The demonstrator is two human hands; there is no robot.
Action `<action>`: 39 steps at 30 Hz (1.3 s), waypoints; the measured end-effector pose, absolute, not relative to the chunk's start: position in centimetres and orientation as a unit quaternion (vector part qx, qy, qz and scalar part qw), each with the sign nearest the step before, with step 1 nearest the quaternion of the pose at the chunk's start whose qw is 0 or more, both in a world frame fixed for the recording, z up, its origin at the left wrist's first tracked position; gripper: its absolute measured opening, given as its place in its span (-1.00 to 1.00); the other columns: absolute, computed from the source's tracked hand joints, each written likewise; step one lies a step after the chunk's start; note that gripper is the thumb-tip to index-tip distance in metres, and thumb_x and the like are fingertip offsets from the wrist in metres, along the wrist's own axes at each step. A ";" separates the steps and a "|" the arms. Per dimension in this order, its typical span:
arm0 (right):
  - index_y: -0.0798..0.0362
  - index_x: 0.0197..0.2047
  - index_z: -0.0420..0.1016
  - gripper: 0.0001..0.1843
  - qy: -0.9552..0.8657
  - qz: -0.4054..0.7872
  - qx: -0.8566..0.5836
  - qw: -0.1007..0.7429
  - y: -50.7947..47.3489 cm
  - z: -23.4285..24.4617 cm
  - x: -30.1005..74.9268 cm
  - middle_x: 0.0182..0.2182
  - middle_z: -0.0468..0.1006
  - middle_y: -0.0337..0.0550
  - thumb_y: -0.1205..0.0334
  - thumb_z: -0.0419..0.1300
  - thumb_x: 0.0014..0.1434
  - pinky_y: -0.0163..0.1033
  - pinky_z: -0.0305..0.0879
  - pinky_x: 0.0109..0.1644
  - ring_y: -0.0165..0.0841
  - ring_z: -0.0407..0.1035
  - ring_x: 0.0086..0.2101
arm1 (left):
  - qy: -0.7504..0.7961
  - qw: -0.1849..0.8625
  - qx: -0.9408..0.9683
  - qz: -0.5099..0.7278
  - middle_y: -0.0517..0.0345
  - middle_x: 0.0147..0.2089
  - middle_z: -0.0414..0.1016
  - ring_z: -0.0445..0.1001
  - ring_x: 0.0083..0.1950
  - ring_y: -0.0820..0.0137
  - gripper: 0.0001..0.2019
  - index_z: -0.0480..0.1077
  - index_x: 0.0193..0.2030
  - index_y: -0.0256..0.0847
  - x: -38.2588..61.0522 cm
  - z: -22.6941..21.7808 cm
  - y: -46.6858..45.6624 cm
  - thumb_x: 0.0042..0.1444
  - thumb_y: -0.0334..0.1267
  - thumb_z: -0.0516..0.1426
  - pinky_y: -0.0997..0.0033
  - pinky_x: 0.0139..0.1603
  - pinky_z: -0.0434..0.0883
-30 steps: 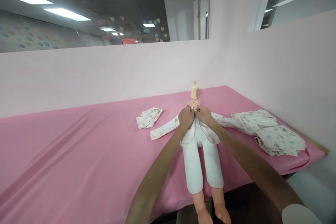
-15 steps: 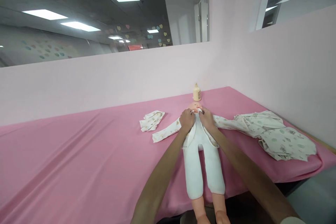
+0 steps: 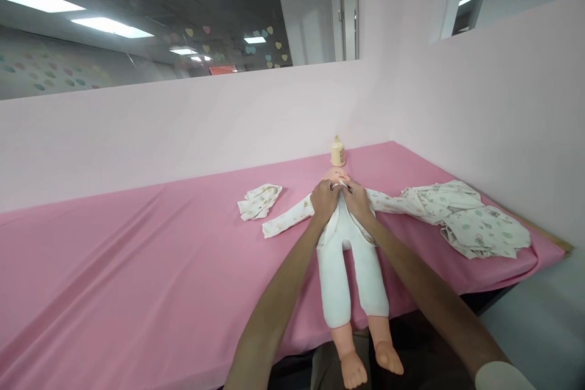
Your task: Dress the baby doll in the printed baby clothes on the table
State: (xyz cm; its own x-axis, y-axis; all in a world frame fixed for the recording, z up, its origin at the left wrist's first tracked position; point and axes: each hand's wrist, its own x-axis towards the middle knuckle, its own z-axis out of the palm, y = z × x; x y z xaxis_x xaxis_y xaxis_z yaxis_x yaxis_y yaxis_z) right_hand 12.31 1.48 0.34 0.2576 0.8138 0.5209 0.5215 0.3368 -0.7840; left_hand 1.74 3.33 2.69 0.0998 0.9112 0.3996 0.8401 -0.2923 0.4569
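A baby doll [image 3: 346,280] with a white cloth body lies on its back, its feet hanging past the table's front edge. It wears a long-sleeved white baby shirt [image 3: 291,218] with a small print, open down the front. At the collar, my left hand [image 3: 325,200] is closed on the shirt's left front edge. My right hand [image 3: 357,200] pinches the other edge, and the two hands nearly meet below the doll's chin. Both sleeves stretch out sideways. My fingers partly hide the collar and what is pinched there.
A pink sheet [image 3: 137,268] covers the table. Behind the doll's head stands a cream pump bottle [image 3: 338,153]. A small folded printed cloth [image 3: 259,202] lies to the left, and a larger printed garment [image 3: 484,225] lies to the right, by the right sleeve. Walls border the back and right.
My hands have drawn closer together at the collar, bringing the shirt's two front edges together. The view has tilted down slightly, showing more of the doll's feet.
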 end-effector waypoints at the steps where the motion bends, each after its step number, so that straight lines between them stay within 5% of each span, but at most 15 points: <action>1: 0.08 -0.37 0.51 -0.72 -0.595 0.133 -0.566 0.555 1.5 0.3 12.3 -0.31 0.58 -0.12 0.23 0.00 0.20 -0.30 0.26 -0.08 -0.32 0.40 -0.24 | 0.595 0.056 0.738 0.312 0.07 -0.09 0.53 0.44 -0.07 0.27 -0.78 0.47 -0.20 -0.14 1.7 2.7 3.3 0.21 -0.20 0.01 0.38 -0.20 0.23; 23: 0.08 -0.10 0.56 -0.67 -0.596 0.166 -0.538 0.572 1.5 -0.1 12.4 -0.07 0.58 -0.08 0.17 0.03 0.22 -0.23 0.28 0.06 -0.30 0.42 -0.06 | 0.580 0.058 0.751 0.310 0.09 -0.13 0.51 0.43 -0.10 0.29 -0.83 0.40 -0.27 -0.14 1.9 2.3 3.4 0.24 -0.19 0.01 0.38 -0.22 0.20; 31: 0.11 -0.04 0.54 -0.57 -0.649 0.128 -0.529 0.532 1.4 0.1 12.3 0.00 0.54 -0.09 0.41 -0.03 0.11 -0.21 0.18 0.22 -0.36 0.37 0.06 | 0.554 0.245 0.697 0.385 0.16 -0.33 0.49 0.39 -0.24 0.37 -0.84 0.39 -0.44 -0.20 1.2 2.4 3.9 0.10 -0.23 0.08 0.44 -0.25 0.23; 39: 0.04 -0.09 0.58 -0.52 -0.690 0.115 -0.511 0.499 1.2 0.2 12.6 0.02 0.54 -0.19 0.49 -0.07 0.08 -0.21 0.19 0.22 -0.35 0.34 0.09 | 0.516 0.373 0.641 0.427 0.26 -0.59 0.19 0.18 -0.48 0.50 -0.78 0.28 -0.55 -0.23 0.7 1.8 5.1 0.08 -0.24 0.02 0.49 -0.46 0.12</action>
State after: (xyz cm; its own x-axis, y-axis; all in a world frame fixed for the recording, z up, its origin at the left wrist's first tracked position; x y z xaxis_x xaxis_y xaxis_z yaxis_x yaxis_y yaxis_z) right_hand 12.65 1.18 0.18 0.0208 0.8205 0.5713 0.5899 0.4513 -0.6696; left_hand 0.69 5.09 1.81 0.1015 0.9814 0.1627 0.3434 -0.1881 0.9202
